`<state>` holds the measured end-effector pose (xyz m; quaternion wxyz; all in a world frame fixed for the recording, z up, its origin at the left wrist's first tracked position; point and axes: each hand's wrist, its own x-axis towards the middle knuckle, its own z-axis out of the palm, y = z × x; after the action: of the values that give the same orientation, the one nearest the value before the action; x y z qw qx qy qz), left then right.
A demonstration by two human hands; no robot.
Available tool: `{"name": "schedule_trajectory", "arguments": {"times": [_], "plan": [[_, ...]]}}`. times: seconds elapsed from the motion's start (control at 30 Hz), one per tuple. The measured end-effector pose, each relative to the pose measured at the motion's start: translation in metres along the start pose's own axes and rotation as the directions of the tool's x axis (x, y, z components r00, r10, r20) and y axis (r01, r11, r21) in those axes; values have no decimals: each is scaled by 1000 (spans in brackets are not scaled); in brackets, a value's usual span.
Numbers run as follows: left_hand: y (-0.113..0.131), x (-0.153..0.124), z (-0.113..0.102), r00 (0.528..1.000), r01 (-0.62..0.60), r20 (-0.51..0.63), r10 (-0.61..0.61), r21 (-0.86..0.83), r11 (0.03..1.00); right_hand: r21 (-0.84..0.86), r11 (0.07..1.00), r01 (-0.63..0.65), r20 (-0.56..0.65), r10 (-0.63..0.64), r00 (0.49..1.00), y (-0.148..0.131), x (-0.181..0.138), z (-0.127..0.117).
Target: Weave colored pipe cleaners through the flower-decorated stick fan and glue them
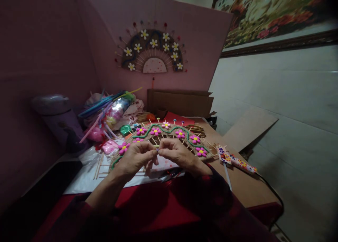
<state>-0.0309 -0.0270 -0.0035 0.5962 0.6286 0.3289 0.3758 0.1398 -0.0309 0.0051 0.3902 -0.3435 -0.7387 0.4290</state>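
Observation:
My left hand [136, 156] and my right hand [179, 154] meet fingertip to fingertip, both pinched closed. A tiny bluish bit [157, 150] shows between the fingertips, too small to name. Just behind and partly under them lies a fan-shaped decoration [173, 130], covered in brown twine, with pink flowers [180, 134] and a wavy green strip [148, 135]. Thin sticks with small coloured balls [174, 121] poke out along its upper edge. The pale dotted half-round at its base [169, 163] is partly hidden by my hands.
On the right lies a flower-patterned glue gun [235, 160] with a cord. Bagged coloured craft supplies [116, 111] pile up at the back left, beside a large tumbler [59, 124]. Cardboard [179, 103] stands behind; a finished-looking fan [154, 50] hangs on the pink board.

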Motion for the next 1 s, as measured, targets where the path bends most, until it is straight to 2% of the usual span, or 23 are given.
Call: {"name": "schedule_trajectory", "arguments": {"times": [0.1, 0.2, 0.3, 0.43, 0.63, 0.7, 0.87, 1.0], "plan": [[-2, 1, 6, 997, -25, -73, 33, 99, 995, -142, 990, 28, -74, -38, 997, 5, 1, 6], [-6, 3, 11, 976, -84, -174, 134, 268, 960, -298, 954, 28, -160, -79, 984, 8, 2, 11], [-7, 5, 13, 953, -117, -238, 186, 276, 954, -332, 943, 39, -193, -108, 975, 10, 3, 12], [-4, 6, 13, 970, -83, -221, 105, 107, 991, -280, 958, 66, -153, -112, 982, 9, 4, 10], [0, 5, 10, 971, -65, -229, 66, 13, 998, -338, 940, 41, -155, -99, 983, 6, 4, 8], [0, 5, 10, 970, -61, -233, 66, 29, 998, -357, 933, 39, -166, -104, 981, 7, 4, 10], [-3, 5, 11, 957, -98, -248, 147, 200, 975, -340, 938, 63, -170, -127, 977, 8, 4, 11], [-3, 3, 10, 965, -101, -214, 151, 227, 969, -329, 942, 62, -168, -123, 978, 10, 5, 10]]}}
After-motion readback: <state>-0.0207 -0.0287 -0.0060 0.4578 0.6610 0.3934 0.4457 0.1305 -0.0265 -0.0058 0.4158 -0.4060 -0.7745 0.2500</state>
